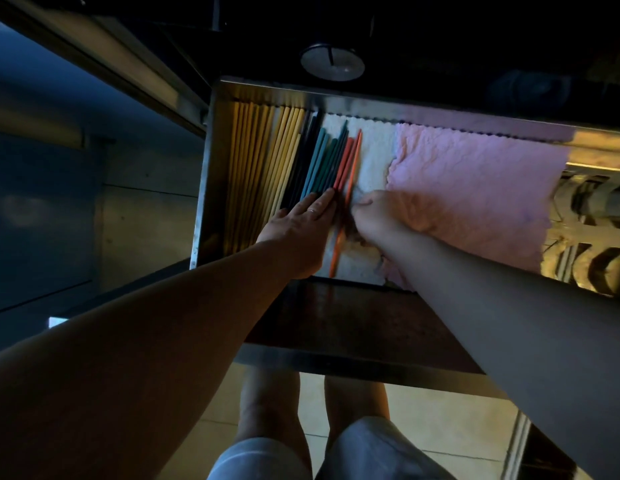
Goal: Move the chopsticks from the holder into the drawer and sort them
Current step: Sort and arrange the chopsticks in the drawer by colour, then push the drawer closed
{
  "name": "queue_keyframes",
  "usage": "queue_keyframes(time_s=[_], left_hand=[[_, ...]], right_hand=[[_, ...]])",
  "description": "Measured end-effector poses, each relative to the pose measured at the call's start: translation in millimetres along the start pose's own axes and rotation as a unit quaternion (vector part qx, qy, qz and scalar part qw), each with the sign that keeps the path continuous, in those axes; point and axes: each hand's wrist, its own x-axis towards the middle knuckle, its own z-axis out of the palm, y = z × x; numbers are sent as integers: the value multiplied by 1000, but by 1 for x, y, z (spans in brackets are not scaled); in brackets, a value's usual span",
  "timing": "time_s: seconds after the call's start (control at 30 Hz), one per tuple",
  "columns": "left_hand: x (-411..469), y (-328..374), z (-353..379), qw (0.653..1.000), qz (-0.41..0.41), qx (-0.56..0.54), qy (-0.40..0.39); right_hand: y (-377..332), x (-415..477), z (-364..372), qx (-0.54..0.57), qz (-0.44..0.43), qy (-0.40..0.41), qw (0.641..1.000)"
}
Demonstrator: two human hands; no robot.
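The chopsticks point(263, 161) lie by colour at the left of the drawer point(206, 168). The left hand point(301, 220) presses flat, fingers straight, on the teal ones point(317, 161) (probably so they do not roll), while the right hand point(374, 213), fingers curled, pinches an orange chopstick point(355, 157) to align it.

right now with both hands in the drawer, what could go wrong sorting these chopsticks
1. The left hand lies flat on the teal chopsticks; if it slides, they may roll into the orange chopsticks beside them and mix colours.
2. The loose orange chopstick that the right hand seems to pinch juts nearer than its group and could drag or bunch the rumpled white cloth under it.
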Motion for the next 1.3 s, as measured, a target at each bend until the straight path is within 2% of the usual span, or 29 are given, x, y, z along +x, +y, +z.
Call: queue_keyframes(time_s=[0.27,0.6,0.87,1.03,1.23,1.3], left_hand=[[0,-12,-12,997,43,47,-51],[-13,-15,-18,992,46,81,-91],[-90,10,-60,998,-19,4,-64],[-145,37,-93,996,-56,-69,-24],[-195,75,-103,996,-50,-78,-1],[-207,90,-100,995,-50,-81,4]], right_hand=[[-5,-10,10,114,53,-18,992],[4,-51,3,164,51,-41,984],[-3,-123,-42,42,-35,27,998],[-10,-177,-76,-26,-41,19,999],[-2,-233,-114,-146,-136,62,978],[10,-247,-125,-198,-132,67,969]])
